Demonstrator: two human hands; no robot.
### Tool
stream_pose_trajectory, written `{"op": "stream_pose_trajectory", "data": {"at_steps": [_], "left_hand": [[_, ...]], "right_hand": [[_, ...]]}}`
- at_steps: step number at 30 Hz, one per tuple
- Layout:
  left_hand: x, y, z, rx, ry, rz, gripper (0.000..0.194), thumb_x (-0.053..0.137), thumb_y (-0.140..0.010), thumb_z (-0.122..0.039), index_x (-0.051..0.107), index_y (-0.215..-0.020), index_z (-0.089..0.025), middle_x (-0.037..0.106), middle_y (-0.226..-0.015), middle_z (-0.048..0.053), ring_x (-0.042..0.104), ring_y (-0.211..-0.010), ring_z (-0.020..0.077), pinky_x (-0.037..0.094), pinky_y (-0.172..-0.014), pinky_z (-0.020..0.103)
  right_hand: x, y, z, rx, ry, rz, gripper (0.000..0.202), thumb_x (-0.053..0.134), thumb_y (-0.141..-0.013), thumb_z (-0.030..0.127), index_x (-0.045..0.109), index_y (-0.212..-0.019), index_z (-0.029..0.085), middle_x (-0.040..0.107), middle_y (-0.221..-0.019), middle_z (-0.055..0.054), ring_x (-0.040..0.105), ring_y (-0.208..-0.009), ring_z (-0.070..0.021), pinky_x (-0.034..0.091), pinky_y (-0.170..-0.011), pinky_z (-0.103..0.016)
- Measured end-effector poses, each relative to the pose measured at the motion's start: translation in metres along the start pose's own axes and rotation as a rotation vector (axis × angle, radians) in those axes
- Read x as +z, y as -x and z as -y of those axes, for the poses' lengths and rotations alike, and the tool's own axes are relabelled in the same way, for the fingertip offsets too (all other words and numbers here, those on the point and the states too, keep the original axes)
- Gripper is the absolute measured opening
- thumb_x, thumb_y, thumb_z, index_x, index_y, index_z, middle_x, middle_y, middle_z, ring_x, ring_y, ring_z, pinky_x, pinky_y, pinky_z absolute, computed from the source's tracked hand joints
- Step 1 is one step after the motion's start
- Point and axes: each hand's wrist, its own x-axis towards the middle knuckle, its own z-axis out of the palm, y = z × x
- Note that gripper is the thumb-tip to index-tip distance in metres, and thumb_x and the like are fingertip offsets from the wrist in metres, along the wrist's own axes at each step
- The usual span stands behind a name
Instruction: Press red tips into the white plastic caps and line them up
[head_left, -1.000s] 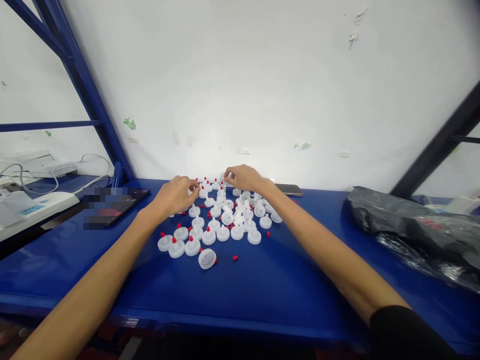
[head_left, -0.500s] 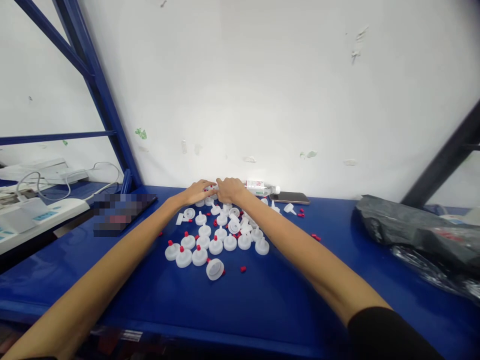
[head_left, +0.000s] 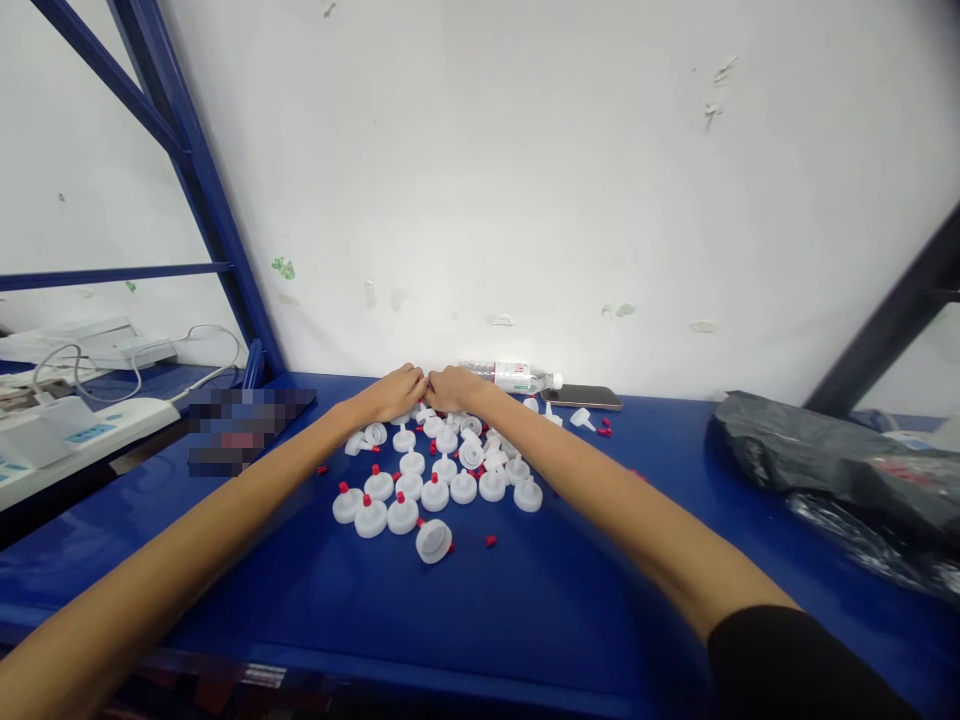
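Observation:
At the back edge of the pile, my left hand (head_left: 396,393) and my right hand (head_left: 452,388) meet with curled fingers. Their fingertips nearly touch, and whatever they hold is hidden behind the knuckles. In front of them lie several white plastic nozzle caps (head_left: 464,487), round and wide at the base with a thin spout. Red tip covers sit on the spouts of a few, such as the nozzle cap at the front left (head_left: 370,516). One nozzle cap (head_left: 433,541) is tipped on its side, showing its hollow underside. Loose red tip covers (head_left: 491,541) are scattered around.
A clear bottle (head_left: 517,377) lies by the wall, beside a phone (head_left: 583,398). To the right is a grey plastic bag (head_left: 810,460). A dark flat object (head_left: 277,415), partly blurred out, and a white power strip (head_left: 112,430) are at left.
My left hand's fingers were stretched out and are now curled in. My right hand has shifted slightly left and lower, uncovering more of the bottle.

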Motion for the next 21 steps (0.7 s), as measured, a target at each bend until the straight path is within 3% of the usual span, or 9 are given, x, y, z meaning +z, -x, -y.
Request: {"op": "stream_pose_trajectory", "data": {"at_steps": [5, 12, 21], "left_hand": [[-0.004, 0.000, 0.001, -0.008, -0.018, 0.005, 0.041, 0.028, -0.100, -0.038, 0.062, -0.087, -0.019, 0.068, -0.089, 0.011, 0.063, -0.086, 0.0248, 0.044, -0.082, 0.036], [-0.012, -0.001, -0.006, -0.022, 0.001, 0.030, 0.049, 0.033, -0.100, -0.044, 0.056, -0.063, -0.022, 0.067, -0.067, 0.008, 0.059, -0.063, 0.0207, 0.035, -0.065, 0.032], [-0.011, -0.007, -0.015, -0.085, 0.053, -0.041, 0.058, 0.029, -0.101, -0.050, 0.051, -0.054, -0.022, 0.058, -0.053, 0.006, 0.053, -0.053, 0.0193, 0.033, -0.061, 0.033]], "right_hand": [[0.005, 0.003, -0.012, -0.073, -0.018, 0.009, 0.035, 0.060, -0.099, 0.036, 0.060, -0.127, 0.016, 0.063, -0.125, -0.011, 0.065, -0.105, -0.0229, 0.056, -0.089, -0.044], [-0.001, 0.022, -0.026, -0.179, -0.060, -0.106, 0.031, 0.048, -0.103, 0.039, 0.068, -0.101, 0.015, 0.073, -0.093, -0.011, 0.065, -0.083, -0.0190, 0.041, -0.073, -0.026], [-0.021, 0.056, -0.058, -0.062, -0.105, -0.348, 0.046, 0.036, -0.102, 0.039, 0.059, -0.069, 0.018, 0.058, -0.062, -0.002, 0.045, -0.058, -0.0132, 0.026, -0.060, -0.028]]}}
